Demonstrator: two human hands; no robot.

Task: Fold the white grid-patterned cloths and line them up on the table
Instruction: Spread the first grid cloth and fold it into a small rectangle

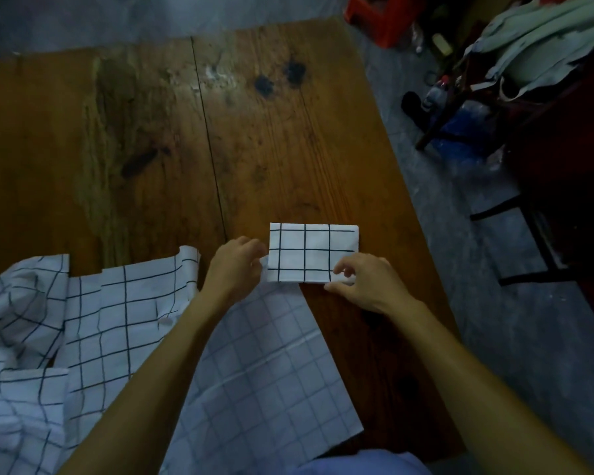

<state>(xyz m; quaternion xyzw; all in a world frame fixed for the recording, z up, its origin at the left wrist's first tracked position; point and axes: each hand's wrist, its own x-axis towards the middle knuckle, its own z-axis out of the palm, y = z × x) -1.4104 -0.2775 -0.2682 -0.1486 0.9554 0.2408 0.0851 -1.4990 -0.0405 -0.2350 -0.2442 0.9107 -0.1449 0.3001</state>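
A small folded white cloth [311, 250] with a black grid lies flat on the wooden table [151, 132], near its right edge. My left hand [235, 265] pinches the folded cloth's near left corner with curled fingers. My right hand [364, 281] pinches its near right corner between thumb and fingertips. An unfolded grid cloth [264, 365] lies spread under my left forearm, pale side up. More grid cloths [66, 337] lie rumpled in a heap at the near left.
The table's right edge runs close to the folded cloth, with grey floor beyond. A dark chair [546, 217] and a heap of pale green fabric [535, 39] stand at the right. A red stool [381, 18] sits at the back.
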